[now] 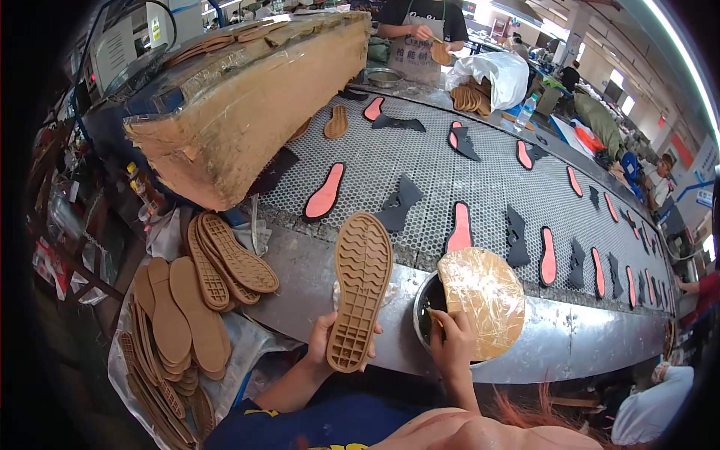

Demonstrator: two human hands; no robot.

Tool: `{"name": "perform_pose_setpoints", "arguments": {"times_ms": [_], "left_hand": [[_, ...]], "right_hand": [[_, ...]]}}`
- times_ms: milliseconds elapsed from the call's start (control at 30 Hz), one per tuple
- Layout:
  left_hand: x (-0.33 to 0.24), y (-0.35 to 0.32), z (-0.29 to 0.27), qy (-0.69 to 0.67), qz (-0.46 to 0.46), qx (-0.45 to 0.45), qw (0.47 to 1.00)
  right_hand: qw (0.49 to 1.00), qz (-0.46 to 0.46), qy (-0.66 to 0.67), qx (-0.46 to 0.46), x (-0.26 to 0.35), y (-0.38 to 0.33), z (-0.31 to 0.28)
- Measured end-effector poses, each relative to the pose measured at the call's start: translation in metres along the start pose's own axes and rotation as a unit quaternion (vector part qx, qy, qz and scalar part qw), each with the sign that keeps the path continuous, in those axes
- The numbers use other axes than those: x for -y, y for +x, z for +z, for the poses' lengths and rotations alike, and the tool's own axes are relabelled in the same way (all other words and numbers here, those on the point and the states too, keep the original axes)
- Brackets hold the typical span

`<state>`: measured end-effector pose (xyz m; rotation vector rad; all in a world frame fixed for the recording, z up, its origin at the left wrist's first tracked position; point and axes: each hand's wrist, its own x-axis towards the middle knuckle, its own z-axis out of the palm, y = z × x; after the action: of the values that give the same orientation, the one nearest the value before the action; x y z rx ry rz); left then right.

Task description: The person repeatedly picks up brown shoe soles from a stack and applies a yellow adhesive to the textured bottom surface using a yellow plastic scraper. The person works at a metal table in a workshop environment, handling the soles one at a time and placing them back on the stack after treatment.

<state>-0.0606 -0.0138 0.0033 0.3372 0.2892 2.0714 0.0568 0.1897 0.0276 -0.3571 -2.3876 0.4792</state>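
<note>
My left hand (322, 341) grips a tan shoe sole (363, 292) by its lower end and holds it upright, its ridged tread showing. In front of me, at the table's near edge, stands a round metal bowl (420, 319). A round, tape-wrapped cover (484, 300) hides much of its opening. At the bowl's uncovered side, my right hand (454, 345) is closed in a pinch on a thin yellowish handle (435, 315). The handle's lower end and the bowl's contents are mostly hidden.
Tan soles (191, 315) lie piled at my left. A mesh conveyor (352, 142) carries pink-and-black insoles (325, 191) and black shoe uppers (400, 202). A tape-covered cardboard hood (255, 105) overhangs its left end. Across it, a co-worker (424, 37) holds a sole near a white sack (495, 79).
</note>
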Motion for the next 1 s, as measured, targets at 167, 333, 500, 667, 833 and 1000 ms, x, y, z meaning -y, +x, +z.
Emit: {"name": "perform_pose_setpoints", "arguments": {"times_ms": [167,333,500,667,833,1000], "left_hand": [[0.003,0.006,0.02,0.105,0.082,-0.042,0.99],[0.01,0.009,0.008,0.145,0.172,-0.07,0.972],[0.012,0.013,0.005,0.376,0.291,-0.087,0.875],[0.002,0.016,0.035,0.514,0.282,-0.162,0.794],[-0.001,0.012,0.037,0.51,0.285,-0.146,0.798],[-0.001,0.01,0.04,0.502,0.276,-0.081,0.816]], "right_hand": [[0.999,0.01,0.047,0.009,0.001,0.0,-0.007],[0.985,0.093,0.134,-0.049,0.005,-0.005,-0.015],[0.975,0.086,0.172,-0.109,0.007,-0.008,-0.023],[0.92,0.178,0.339,-0.076,-0.003,-0.016,-0.016],[0.896,0.191,0.394,-0.075,-0.009,-0.018,-0.018],[0.867,0.218,0.435,-0.111,-0.008,-0.021,-0.023]]}}
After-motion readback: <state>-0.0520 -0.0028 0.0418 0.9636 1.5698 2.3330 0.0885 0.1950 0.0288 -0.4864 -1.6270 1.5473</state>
